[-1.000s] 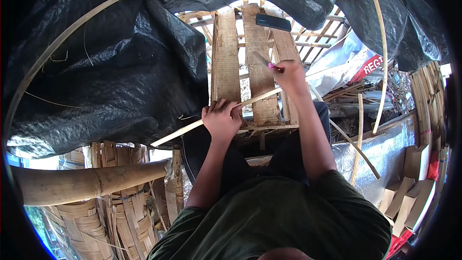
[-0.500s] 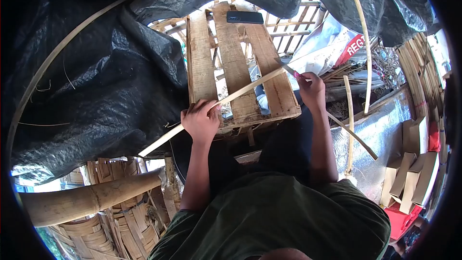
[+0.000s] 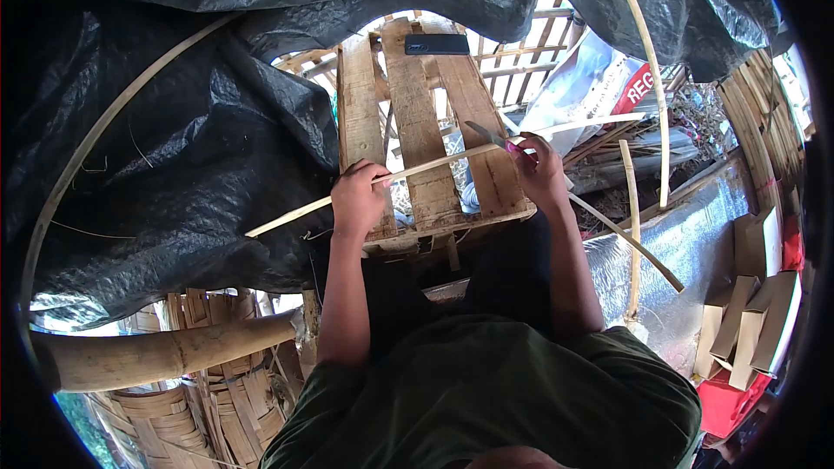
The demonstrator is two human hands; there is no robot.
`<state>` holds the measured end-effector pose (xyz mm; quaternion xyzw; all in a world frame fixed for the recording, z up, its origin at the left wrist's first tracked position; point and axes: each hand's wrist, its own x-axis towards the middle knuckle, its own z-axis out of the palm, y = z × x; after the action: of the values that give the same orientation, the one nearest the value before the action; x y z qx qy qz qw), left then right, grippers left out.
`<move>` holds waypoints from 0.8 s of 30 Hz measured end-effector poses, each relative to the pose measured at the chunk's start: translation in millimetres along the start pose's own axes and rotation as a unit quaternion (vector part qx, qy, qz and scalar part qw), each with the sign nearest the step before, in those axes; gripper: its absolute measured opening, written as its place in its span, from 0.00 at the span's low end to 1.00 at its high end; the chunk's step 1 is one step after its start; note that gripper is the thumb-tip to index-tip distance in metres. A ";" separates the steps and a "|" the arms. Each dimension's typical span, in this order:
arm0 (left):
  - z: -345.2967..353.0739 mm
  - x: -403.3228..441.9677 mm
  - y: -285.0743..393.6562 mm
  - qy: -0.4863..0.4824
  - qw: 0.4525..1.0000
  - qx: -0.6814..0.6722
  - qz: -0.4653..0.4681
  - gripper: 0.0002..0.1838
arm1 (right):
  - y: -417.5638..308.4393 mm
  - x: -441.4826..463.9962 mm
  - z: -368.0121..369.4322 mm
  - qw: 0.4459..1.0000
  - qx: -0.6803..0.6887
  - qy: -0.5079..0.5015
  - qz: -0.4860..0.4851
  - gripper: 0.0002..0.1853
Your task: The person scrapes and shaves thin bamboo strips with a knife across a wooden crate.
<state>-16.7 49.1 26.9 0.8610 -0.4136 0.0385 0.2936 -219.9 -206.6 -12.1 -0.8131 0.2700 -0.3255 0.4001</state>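
Note:
My left hand (image 3: 359, 200) is closed around a long pale bamboo strip (image 3: 434, 162), which slants across the wooden slats. The strip's near end sticks out low on the left, and its far part runs past the right hand toward the white sack. In my right hand (image 3: 540, 175) is a knife (image 3: 486, 134) with a pinkish handle mostly covered by the fingers. Its blade points up and left, crossing or lying against the strip; exact contact cannot be made out. Beneath both hands stands the slatted wooden table (image 3: 419, 113).
A dark phone (image 3: 437, 44) lies at the table's far end. Black plastic sheeting (image 3: 174, 156) hangs left and overhead. At right are loose bamboo strips (image 3: 632, 226), a silvery sheet (image 3: 686, 247), cardboard boxes (image 3: 747, 321) and a printed sack (image 3: 599, 87). A thick bamboo pole (image 3: 165, 352) sits lower left.
The strip's far part now extends beyond the knife and right hand, toward the right. The right hand and knife have shifted left, and the left hand has moved slightly up. The view has also shifted slightly.

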 end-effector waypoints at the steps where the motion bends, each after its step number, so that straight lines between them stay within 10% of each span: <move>1: 0.9 1.5 3.6 0.000 1.000 0.001 0.003 0.07 | 0.9 -0.3 -0.1 1.000 0.001 0.003 0.000 0.08; 24: -35.2 -30.5 -26.2 0.098 0.988 0.100 -0.061 0.09 | 3.2 -3.2 11.7 0.998 -0.017 0.029 -0.046 0.09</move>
<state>-11.2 101.7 34.1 0.9016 -0.3240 0.1456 0.2469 -213.8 -200.5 -21.3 -0.8214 0.2492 -0.3628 0.3628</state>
